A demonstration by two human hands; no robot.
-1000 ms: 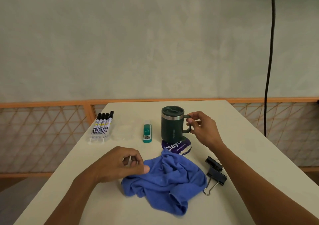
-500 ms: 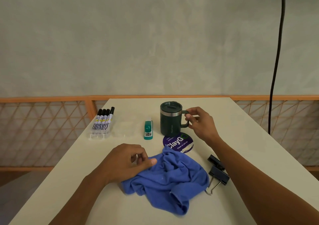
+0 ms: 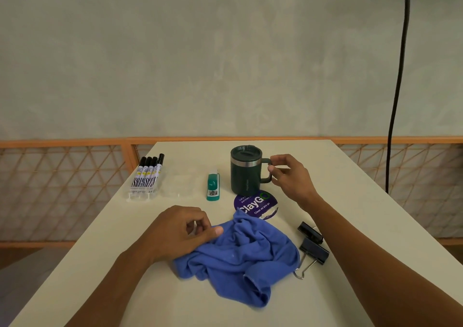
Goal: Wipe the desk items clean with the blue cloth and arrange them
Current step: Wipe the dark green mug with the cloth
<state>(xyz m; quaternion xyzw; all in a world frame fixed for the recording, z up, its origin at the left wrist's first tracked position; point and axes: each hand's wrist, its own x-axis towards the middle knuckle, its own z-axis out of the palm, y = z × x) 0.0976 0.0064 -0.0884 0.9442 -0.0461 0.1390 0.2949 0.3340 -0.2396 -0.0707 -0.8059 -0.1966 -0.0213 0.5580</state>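
Upright, the dark green lidded mug (image 3: 244, 176) is held by its handle in the right hand (image 3: 292, 180). The crumpled blue cloth (image 3: 240, 256), near the mug's front, is pinched by the left hand (image 3: 179, 232). The cloth is best bunched before wiping.

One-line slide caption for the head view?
Right hand holds the green mug by its handle; left hand pinches the blue cloth.

The mug (image 3: 244, 178) has slid back, baring more coaster (image 3: 258, 205) (lettering now readable).
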